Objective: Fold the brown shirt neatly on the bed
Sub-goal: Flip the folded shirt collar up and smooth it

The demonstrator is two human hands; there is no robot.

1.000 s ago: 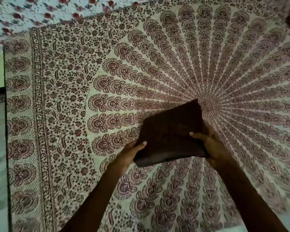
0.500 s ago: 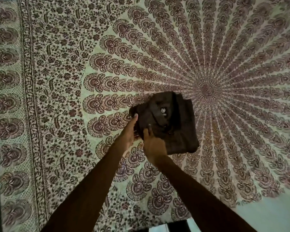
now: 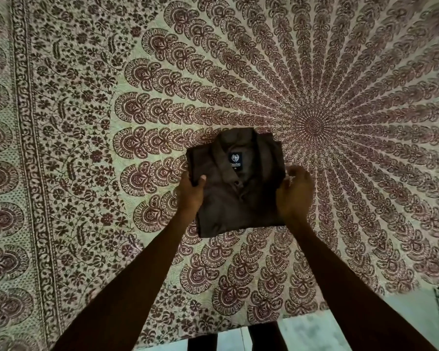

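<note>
The brown shirt [image 3: 236, 196] lies folded into a compact rectangle on the bed, collar and dark neck label facing up. My left hand [image 3: 192, 192] grips its left edge, thumb on top of the fabric and fingers underneath. At the shirt's right edge is my right hand [image 3: 293, 193], its fingers curled around the side of the fold.
The bed is covered by a cream sheet [image 3: 112, 97] printed with a maroon mandala pattern centred just right of the shirt. The bed's near edge runs along the bottom, with pale floor [image 3: 403, 320] beyond it at the lower right.
A second ago both hands held the folded shirt in the air, plain side up. It now lies collar up on the sheet, and my right hand has moved from its left side to its right edge.
</note>
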